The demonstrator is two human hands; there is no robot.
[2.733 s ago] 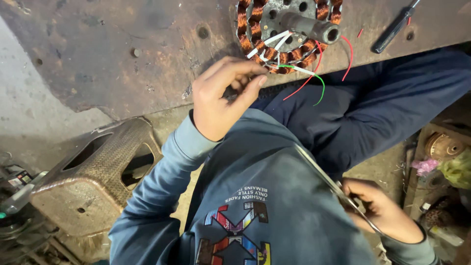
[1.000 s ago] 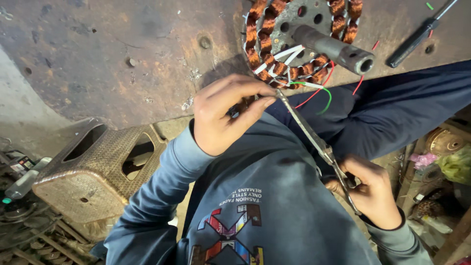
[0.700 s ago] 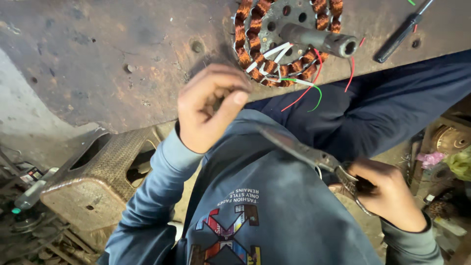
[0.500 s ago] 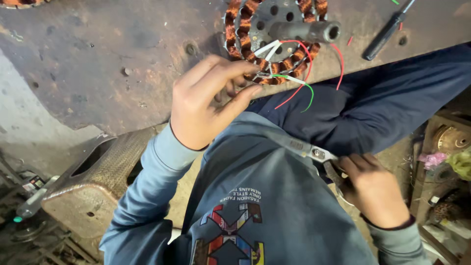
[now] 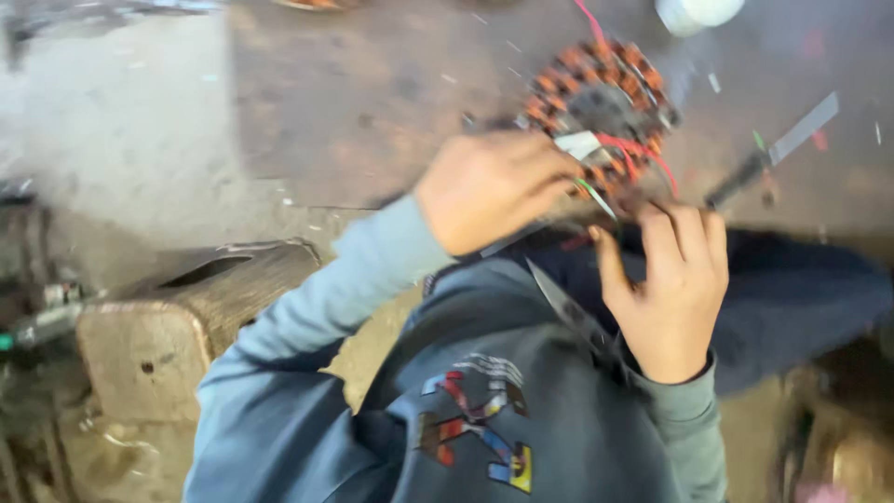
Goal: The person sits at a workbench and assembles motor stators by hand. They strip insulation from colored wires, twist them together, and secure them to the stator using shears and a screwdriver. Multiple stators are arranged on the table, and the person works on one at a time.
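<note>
The picture is motion-blurred. A round stator [image 5: 601, 98] with copper windings lies on the worn metal table [image 5: 354, 102]; red, white and green wires [image 5: 619, 154] hang from its near edge. My left hand [image 5: 494, 186] is closed on those wires just left of the stator. My right hand [image 5: 666, 279] is raised with its fingers reaching up to the stator's lower edge. A thin metal scissor-like tool [image 5: 559, 298] sticks out from under its palm, pointing up-left across my blue sweatshirt.
A dark-handled screwdriver [image 5: 773, 154] lies on the table right of the stator. A white round object [image 5: 698, 11] sits at the top edge. A rusty metal box [image 5: 177, 326] stands at lower left, with cluttered parts beside it.
My right hand has come up from my lap to the stator's lower edge, with the tool still under it. My left hand stays on the wires. The view has swung and blurred.
</note>
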